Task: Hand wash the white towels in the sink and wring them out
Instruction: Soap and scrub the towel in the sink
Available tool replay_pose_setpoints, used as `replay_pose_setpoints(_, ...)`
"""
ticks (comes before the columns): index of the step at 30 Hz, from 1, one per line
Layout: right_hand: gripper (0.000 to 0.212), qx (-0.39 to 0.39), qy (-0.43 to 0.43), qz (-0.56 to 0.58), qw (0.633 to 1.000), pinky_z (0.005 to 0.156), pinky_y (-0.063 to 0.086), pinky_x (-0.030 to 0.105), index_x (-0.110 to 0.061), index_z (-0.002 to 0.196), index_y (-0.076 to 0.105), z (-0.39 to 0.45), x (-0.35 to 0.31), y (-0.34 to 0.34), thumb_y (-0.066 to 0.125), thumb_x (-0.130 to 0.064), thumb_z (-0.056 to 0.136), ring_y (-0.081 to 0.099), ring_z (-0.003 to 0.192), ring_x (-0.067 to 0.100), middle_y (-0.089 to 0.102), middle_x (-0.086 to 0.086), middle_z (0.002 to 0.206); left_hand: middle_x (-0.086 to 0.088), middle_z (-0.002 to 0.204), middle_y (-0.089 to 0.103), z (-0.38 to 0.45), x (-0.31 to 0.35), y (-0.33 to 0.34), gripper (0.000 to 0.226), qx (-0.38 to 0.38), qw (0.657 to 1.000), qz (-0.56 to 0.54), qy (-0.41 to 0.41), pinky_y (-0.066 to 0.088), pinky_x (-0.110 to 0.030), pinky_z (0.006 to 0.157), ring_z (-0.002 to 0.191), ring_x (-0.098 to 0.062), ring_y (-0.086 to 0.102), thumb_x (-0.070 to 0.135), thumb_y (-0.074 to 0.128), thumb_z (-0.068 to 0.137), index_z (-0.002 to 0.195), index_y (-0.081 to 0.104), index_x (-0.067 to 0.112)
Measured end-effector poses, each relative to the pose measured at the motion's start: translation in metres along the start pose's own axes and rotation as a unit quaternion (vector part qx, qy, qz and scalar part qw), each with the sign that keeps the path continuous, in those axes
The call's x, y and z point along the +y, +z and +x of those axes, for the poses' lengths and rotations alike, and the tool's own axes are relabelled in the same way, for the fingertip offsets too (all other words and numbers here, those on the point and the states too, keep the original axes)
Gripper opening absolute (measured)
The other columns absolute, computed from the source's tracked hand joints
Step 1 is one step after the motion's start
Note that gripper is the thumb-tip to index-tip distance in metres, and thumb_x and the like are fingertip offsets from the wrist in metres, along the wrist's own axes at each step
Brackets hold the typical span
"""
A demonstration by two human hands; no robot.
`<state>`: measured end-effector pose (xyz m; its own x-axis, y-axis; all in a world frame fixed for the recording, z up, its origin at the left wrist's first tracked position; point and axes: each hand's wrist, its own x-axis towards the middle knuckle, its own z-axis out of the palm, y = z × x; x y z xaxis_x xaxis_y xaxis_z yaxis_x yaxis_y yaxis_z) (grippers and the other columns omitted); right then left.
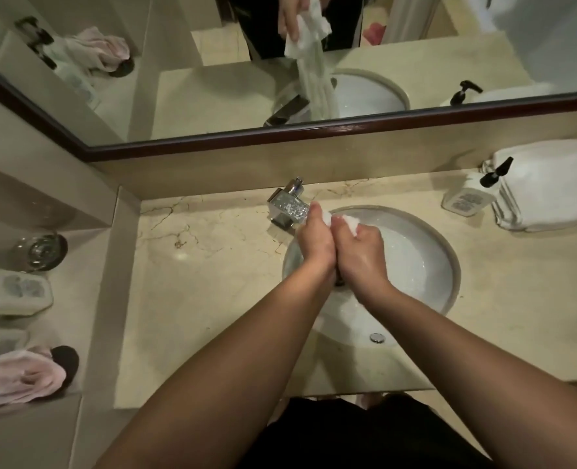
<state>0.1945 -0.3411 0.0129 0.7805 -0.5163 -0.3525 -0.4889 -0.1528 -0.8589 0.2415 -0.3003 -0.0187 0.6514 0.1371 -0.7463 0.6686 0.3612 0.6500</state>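
Hands meet over the sink (442, 252), side by side and touching. Left hand (316, 240) and right hand (361, 250) are both curled round a white towel (348, 222), which shows only as small bunched bits poking out above the knuckles. The mirror (179, 79) shows more of it: a wet twisted length hanging from the hands down toward the basin. Both forearms are bare and reach in from the bottom edge.

Just behind the left hand, at the basin's back rim, stands a chrome tap (289, 206) speckled with water drops. The basin is round and white, set into a beige marble counter (212, 282), with an overflow hole (377, 337) on its near wall.

Far right on the counter sits a stack (547, 184) of folded white towels, and a pump bottle (470, 198) with a black head stands just beside it. On the lower shelf to the left lie a glass dish (42, 252), another bottle (13, 294) and a crumpled pink cloth (20, 379).
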Motion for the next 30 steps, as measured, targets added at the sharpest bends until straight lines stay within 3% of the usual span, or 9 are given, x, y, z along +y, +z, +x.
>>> replay_pose_setpoints(4,0.043,0.111,0.064,0.053,0.990,0.065,0.050,0.048,-0.012,0.060,0.047,0.036,-0.007,-0.009,0.055,-0.037,0.094,0.056,0.062,0.029,0.054,0.009,0.062,-0.015,0.085,0.072,-0.016,-0.021,0.003,0.033,-0.082,0.996,0.015,-0.021,0.058,-0.044,0.079,0.081,-0.031,0.069,0.038,0.062,0.094,0.092,0.066,0.005)
replay_pose_setpoints(8,0.044,0.054,0.020,0.001,0.998,0.061,0.041,0.038,-0.013,0.059,0.047,0.008,-0.009,0.009,0.055,-0.036,0.097,0.051,0.060,0.025,0.052,0.005,0.060,0.001,0.055,0.064,-0.005,-0.003,-0.003,0.038,-0.013,1.000,-0.010,-0.017,0.052,-0.022,0.055,0.057,-0.016,0.067,0.036,0.056,0.101,0.073,0.059,0.010)
replay_pose_setpoints(10,0.045,0.056,0.002,-0.007,0.998,0.060,0.039,0.036,-0.013,0.058,0.047,0.005,-0.010,0.010,0.055,-0.034,0.097,0.051,0.060,0.026,0.052,0.005,0.059,-0.002,0.062,0.065,-0.007,0.002,-0.005,0.037,-0.021,0.999,-0.011,-0.040,0.050,-0.025,0.058,0.063,-0.022,0.067,0.038,0.055,0.100,0.077,0.059,0.010)
replay_pose_setpoints(14,0.045,0.118,0.067,0.046,0.990,0.068,0.048,0.042,-0.008,0.060,0.050,0.034,-0.016,0.002,0.053,-0.034,0.097,0.059,0.070,0.035,0.059,0.010,0.063,-0.011,0.080,0.072,-0.018,-0.008,-0.002,0.033,-0.070,0.997,0.031,-0.020,0.057,-0.035,0.071,0.076,-0.028,0.072,0.034,0.059,0.098,0.094,0.064,0.002)
replay_pose_setpoints(16,0.044,0.086,0.049,0.031,0.995,0.071,0.053,0.044,-0.003,0.068,0.059,0.021,-0.014,0.012,0.054,-0.038,0.094,0.064,0.074,0.034,0.067,0.016,0.073,-0.002,0.066,0.065,-0.013,0.002,-0.005,0.034,-0.012,1.000,0.027,0.002,0.053,-0.030,0.069,0.061,-0.017,0.064,0.034,0.058,0.099,0.077,0.060,0.007)
replay_pose_setpoints(18,0.043,0.038,0.011,0.012,0.999,0.068,0.049,0.039,-0.002,0.071,0.062,0.004,-0.011,0.017,0.055,-0.038,0.094,0.063,0.070,0.031,0.066,0.015,0.071,-0.001,0.062,0.063,-0.002,0.006,-0.009,0.041,0.015,0.999,0.030,-0.006,0.054,-0.036,0.076,0.062,-0.020,0.061,0.040,0.059,0.097,0.068,0.058,0.011)
replay_pose_setpoints(23,0.044,0.075,0.014,0.000,0.997,0.063,0.047,0.043,-0.006,0.057,0.050,0.036,-0.008,-0.003,0.055,-0.028,0.095,0.051,0.058,0.029,0.053,0.014,0.057,0.000,0.064,0.068,-0.029,-0.013,-0.009,0.029,-0.063,0.995,0.072,0.002,0.050,-0.025,0.058,0.061,-0.014,0.066,0.033,0.057,0.101,0.085,0.066,0.011)
replay_pose_setpoints(28,0.040,-0.019,-0.030,-0.038,0.999,0.060,0.042,0.035,-0.008,0.064,0.059,0.002,-0.009,0.004,0.056,-0.030,0.096,0.058,0.061,0.025,0.059,0.008,0.060,-0.002,0.053,0.062,-0.007,-0.001,-0.011,0.043,0.006,0.999,0.025,-0.028,0.047,-0.027,0.055,0.045,-0.015,0.061,0.037,0.056,0.099,0.064,0.058,0.011)
replay_pose_setpoints(30,0.043,-0.005,-0.021,-0.041,0.999,0.059,0.041,0.035,-0.012,0.057,0.054,0.009,-0.008,0.000,0.055,-0.029,0.097,0.053,0.057,0.024,0.055,0.006,0.057,-0.004,0.058,0.063,-0.011,-0.005,-0.007,0.039,0.005,0.999,0.022,-0.027,0.047,-0.027,0.055,0.048,-0.017,0.061,0.035,0.055,0.099,0.069,0.059,0.011)
